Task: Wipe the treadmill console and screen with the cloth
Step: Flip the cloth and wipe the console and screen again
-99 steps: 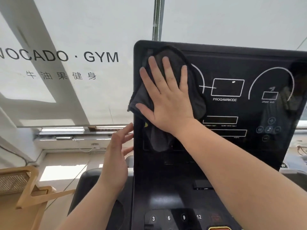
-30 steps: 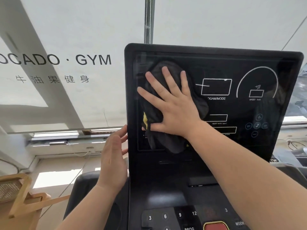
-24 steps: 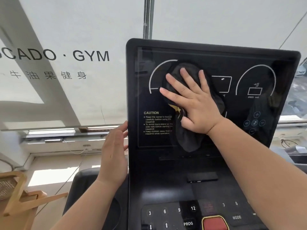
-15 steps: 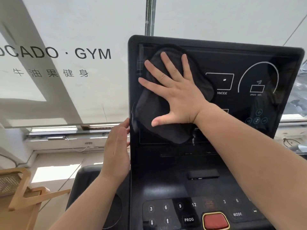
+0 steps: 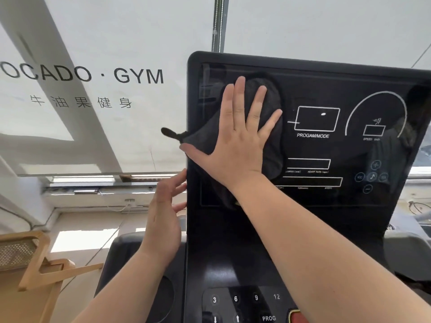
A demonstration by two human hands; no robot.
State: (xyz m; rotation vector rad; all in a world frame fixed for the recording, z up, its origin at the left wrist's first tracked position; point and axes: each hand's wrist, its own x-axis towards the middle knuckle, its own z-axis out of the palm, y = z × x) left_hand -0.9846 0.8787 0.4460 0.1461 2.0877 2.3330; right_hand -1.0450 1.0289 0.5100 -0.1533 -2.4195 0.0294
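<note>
The right hand (image 5: 235, 145) lies flat on the upper left part of the screen (image 5: 314, 136), palm down, fingers extended and slightly spread, thumb stretched out to the left; it presses the dark cloth (image 5: 271, 127) against the glass without gripping it. The cloth shows beyond the fingertips and along the right side of the palm, hangs below the wrist, and one corner sticks out past the left edge of the panel. The left hand (image 5: 163, 220) is held upright at the left edge of the treadmill console (image 5: 233, 252), open and holding nothing, fingers loosely parted with their tips at or just behind that edge; actual contact cannot be confirmed. The screen is black and glossy, unlit apart from white outlines: a rectangle labelled PROGAM/MODE (image 5: 312, 135) to the right of the cloth, a speed arc (image 5: 377, 108) further right, and long boxes below. Below the screen, the console carries number keys (image 5: 245, 298) marked 3, 6, 9 and 12, a PROG key and part of a red button (image 5: 297, 317) at the lower frame edge. Behind the console hangs a white blind (image 5: 105, 54) printed with GYM lettering. A wooden frame (image 5: 35, 259) stands at the lower left.
</note>
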